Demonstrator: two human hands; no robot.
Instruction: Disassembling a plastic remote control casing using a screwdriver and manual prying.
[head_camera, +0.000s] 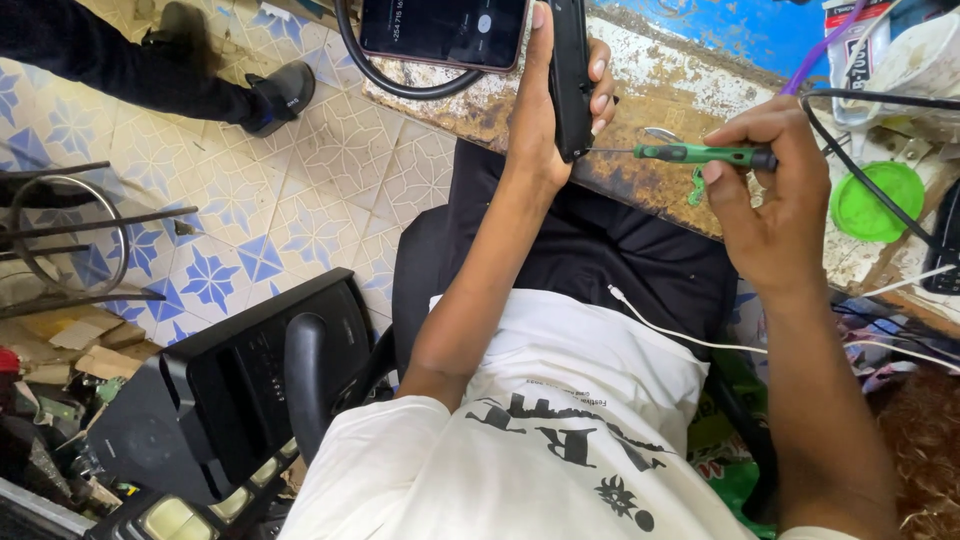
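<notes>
My left hand (545, 110) grips a slim black phone (570, 80) held on edge, its lower end near the worn bench edge. My right hand (770, 190) holds a small green-handled screwdriver (700, 154) level, with its thin metal tip touching the bottom end of the black phone. Both hands hover above my lap, over black trousers and a white printed shirt.
A worn, rusty workbench (660, 90) runs across the top. On it lie a second phone with a lit screen (440, 30), a black cable loop (390, 80) and a green lid (878, 200). A white cable (680, 335) crosses my lap. A black speaker (240, 390) stands at left. Another person's shoes (280, 95) rest on the tiled floor.
</notes>
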